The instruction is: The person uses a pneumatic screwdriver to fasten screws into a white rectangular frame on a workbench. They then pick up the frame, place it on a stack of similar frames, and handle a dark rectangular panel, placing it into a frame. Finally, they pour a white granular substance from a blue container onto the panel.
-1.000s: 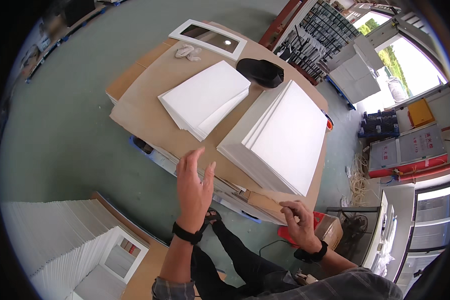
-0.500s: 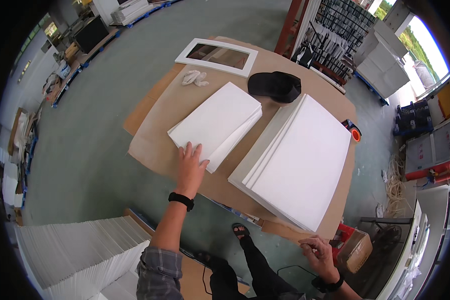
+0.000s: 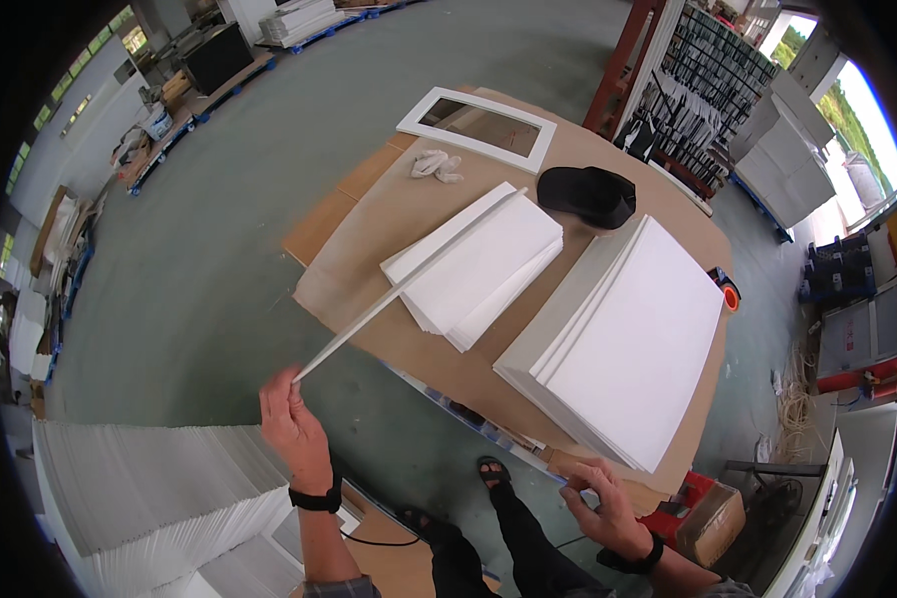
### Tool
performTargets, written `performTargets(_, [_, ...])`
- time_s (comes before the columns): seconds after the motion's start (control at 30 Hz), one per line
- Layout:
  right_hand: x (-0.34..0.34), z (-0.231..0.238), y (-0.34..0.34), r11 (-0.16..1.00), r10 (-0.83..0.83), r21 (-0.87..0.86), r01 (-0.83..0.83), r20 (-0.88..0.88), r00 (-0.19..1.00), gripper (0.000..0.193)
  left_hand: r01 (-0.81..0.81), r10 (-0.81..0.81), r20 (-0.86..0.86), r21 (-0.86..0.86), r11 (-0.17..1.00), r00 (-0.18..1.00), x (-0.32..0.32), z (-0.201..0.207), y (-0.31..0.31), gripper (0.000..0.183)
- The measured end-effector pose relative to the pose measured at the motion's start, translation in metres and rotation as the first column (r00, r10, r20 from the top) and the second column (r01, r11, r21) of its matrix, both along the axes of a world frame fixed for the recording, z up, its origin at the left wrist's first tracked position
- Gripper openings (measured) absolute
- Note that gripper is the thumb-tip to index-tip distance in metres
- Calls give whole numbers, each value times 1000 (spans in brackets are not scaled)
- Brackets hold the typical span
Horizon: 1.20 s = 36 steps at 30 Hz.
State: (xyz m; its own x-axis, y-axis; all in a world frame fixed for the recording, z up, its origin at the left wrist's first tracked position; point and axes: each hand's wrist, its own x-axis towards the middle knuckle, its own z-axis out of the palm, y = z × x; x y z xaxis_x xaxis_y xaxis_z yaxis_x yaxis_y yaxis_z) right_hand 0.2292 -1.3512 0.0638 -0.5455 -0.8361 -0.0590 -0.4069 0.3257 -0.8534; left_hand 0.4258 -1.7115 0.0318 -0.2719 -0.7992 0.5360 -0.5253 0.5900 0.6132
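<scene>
A thin white board (image 3: 369, 316) is pinched at its near end by my left hand (image 3: 296, 427), which wears a black wristband. The board shows nearly edge-on and slants across a stack of smaller white boards (image 3: 498, 257) on the table. Its far end reaches over the far corner of that stack. My right hand (image 3: 608, 510) hangs by the table's near edge, fingers curled in and thumb close to them; whatever may be between them is hidden. A stack of larger white boards (image 3: 633, 344) lies just beyond it.
Brown paper covers the table (image 3: 349, 269), which also bears a white frame (image 3: 424, 115), pale gloves (image 3: 436, 165), a black cap (image 3: 588, 196) and an orange-and-black tape roll (image 3: 730, 296). Many upright white boards (image 3: 149, 488) stand at lower left. A red-and-brown box (image 3: 713, 523) sits at lower right.
My left hand has moved left and down from the smaller stack, drawing a board up edge-on. My right hand stays near the table edge. The whole view has shifted slightly.
</scene>
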Motion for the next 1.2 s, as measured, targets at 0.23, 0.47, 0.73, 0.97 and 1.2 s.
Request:
performTargets(0.23, [29, 2, -112, 995, 92, -41, -95, -84, 992, 83, 27, -89, 116, 453, 891, 989, 225, -37, 93, 12])
performTargets(0.47, [136, -122, -130, 755, 444, 323, -571, 391, 807, 46, -155, 74, 147, 674, 723, 986, 366, -104, 161, 14])
performTargets(0.73, [278, -309, -131, 812, 126, 346, -470, 682, 720, 32, -540, 326, 461, 478, 692, 826, 457, -237, 196, 53])
performTargets(0.97, [399, -449, -185, 823, -119, 431, -370, 768, 630, 30, -562, 286, 495, 603, 567, 820, 472, -358, 223, 69])
performTargets(1.2, [495, -543, -217, 794, -81, 440, -419, 760, 645, 32, -580, 287, 518, 592, 560, 806, 512, -483, 196, 69])
